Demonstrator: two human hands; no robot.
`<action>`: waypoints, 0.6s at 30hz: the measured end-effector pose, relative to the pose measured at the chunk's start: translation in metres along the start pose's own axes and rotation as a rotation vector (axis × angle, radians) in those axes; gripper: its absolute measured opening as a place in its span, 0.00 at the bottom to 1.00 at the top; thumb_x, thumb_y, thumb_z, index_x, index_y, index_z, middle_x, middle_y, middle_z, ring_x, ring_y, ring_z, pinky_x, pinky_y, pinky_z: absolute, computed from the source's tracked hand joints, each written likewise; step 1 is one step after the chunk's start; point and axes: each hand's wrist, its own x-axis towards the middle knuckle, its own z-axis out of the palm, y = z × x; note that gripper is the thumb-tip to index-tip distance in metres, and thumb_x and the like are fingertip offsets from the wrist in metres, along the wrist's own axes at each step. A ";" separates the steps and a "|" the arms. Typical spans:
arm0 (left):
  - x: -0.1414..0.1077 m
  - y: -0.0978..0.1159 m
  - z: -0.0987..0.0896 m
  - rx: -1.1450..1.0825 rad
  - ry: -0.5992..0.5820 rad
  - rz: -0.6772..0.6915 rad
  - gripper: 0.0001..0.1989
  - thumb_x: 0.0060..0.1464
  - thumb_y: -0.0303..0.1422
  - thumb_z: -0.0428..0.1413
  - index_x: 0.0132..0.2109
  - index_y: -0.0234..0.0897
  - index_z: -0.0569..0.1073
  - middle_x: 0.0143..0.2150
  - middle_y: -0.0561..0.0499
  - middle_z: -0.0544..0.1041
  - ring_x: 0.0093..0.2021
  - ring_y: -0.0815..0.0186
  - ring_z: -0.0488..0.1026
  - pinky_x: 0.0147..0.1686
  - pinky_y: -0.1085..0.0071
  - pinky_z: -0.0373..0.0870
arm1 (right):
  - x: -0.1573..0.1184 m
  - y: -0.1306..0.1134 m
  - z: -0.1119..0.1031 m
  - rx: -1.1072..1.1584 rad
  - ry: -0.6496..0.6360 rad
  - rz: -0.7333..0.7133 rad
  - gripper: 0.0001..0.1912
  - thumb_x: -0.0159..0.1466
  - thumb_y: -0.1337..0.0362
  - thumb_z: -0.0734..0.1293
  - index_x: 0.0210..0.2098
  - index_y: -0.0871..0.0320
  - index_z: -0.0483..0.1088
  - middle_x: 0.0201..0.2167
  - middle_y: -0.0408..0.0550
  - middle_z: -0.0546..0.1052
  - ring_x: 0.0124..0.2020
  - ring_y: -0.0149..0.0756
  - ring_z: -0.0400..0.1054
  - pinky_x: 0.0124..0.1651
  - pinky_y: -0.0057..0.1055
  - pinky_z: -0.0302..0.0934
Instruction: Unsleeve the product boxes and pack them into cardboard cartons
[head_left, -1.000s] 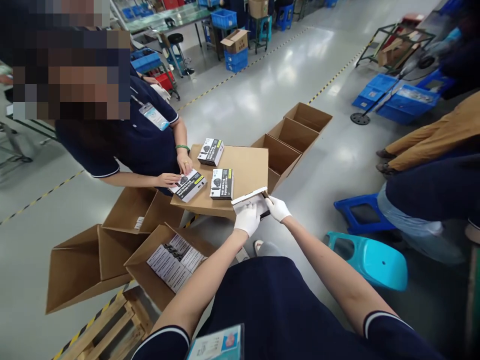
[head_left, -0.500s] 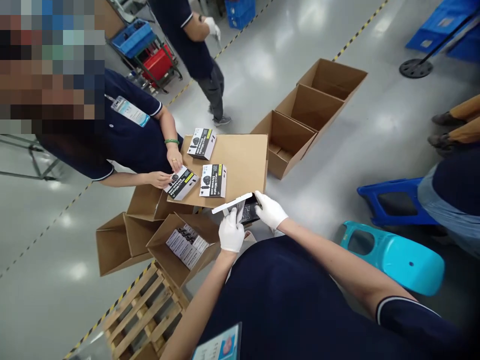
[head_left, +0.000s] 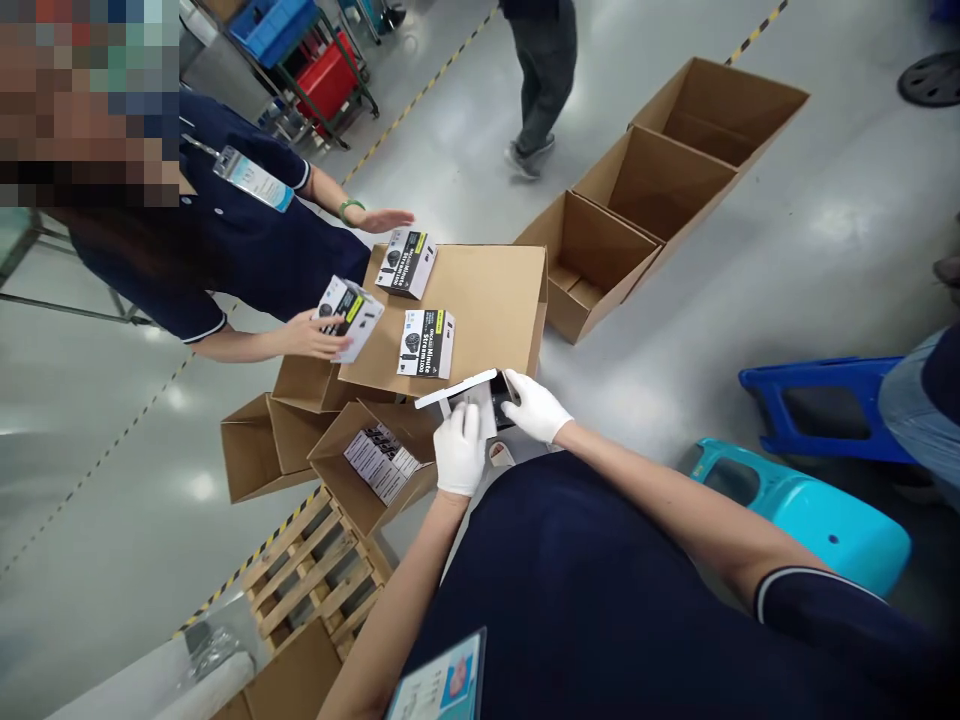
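Observation:
Both my hands wear white gloves and hold an opened small box (head_left: 456,391), its white flap raised, just off the near edge of the cardboard-topped surface (head_left: 487,300). My left hand (head_left: 460,450) grips a pale sheet or insert at the box's front with its fingers. My right hand (head_left: 536,408) is closed on the box's right end, beside the dark contents. Two printed boxes stand on the cardboard, one near the middle (head_left: 425,344) and one at the far left corner (head_left: 406,263). A co-worker's hand holds a third printed box (head_left: 349,318) at the left edge.
Three open cartons (head_left: 600,250) stand in a row beyond the surface. Below left, an open carton (head_left: 375,465) holds packed boxes, near a wooden pallet (head_left: 319,565). A turquoise stool (head_left: 817,520) and a blue stool (head_left: 825,405) are at right. Another person's legs (head_left: 541,80) show beyond.
The co-worker has lifted and tilted the left box, one hand now off it. My left fingers have shifted on the pale insert. The standing person beyond has moved right. The view has shifted.

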 end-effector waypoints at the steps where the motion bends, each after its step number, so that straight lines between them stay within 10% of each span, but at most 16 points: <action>1: 0.003 0.003 -0.004 0.044 -0.091 0.048 0.26 0.66 0.38 0.53 0.68 0.39 0.68 0.68 0.33 0.67 0.62 0.41 0.69 0.58 0.48 0.65 | 0.001 0.004 -0.003 0.055 -0.020 0.011 0.35 0.64 0.62 0.65 0.70 0.59 0.60 0.65 0.57 0.70 0.62 0.49 0.67 0.66 0.44 0.62; 6: 0.019 0.017 -0.008 0.149 -0.238 0.033 0.29 0.61 0.44 0.60 0.67 0.47 0.70 0.73 0.38 0.60 0.63 0.40 0.65 0.56 0.47 0.64 | 0.002 0.016 -0.012 0.231 -0.057 0.132 0.34 0.66 0.57 0.65 0.70 0.55 0.61 0.66 0.54 0.69 0.60 0.48 0.70 0.64 0.45 0.65; 15: 0.020 0.013 -0.015 -0.083 -0.071 0.069 0.30 0.62 0.50 0.58 0.62 0.36 0.72 0.60 0.35 0.72 0.60 0.43 0.67 0.56 0.50 0.65 | 0.005 0.025 -0.014 0.258 -0.035 0.127 0.34 0.69 0.46 0.62 0.70 0.55 0.62 0.70 0.53 0.66 0.71 0.46 0.58 0.74 0.46 0.51; 18: 0.008 -0.012 -0.013 -0.298 0.141 -0.269 0.22 0.64 0.42 0.57 0.60 0.35 0.72 0.57 0.36 0.73 0.60 0.47 0.68 0.61 0.51 0.64 | 0.005 0.023 -0.014 0.266 -0.068 0.099 0.38 0.67 0.46 0.64 0.72 0.56 0.57 0.72 0.55 0.62 0.71 0.48 0.58 0.73 0.48 0.53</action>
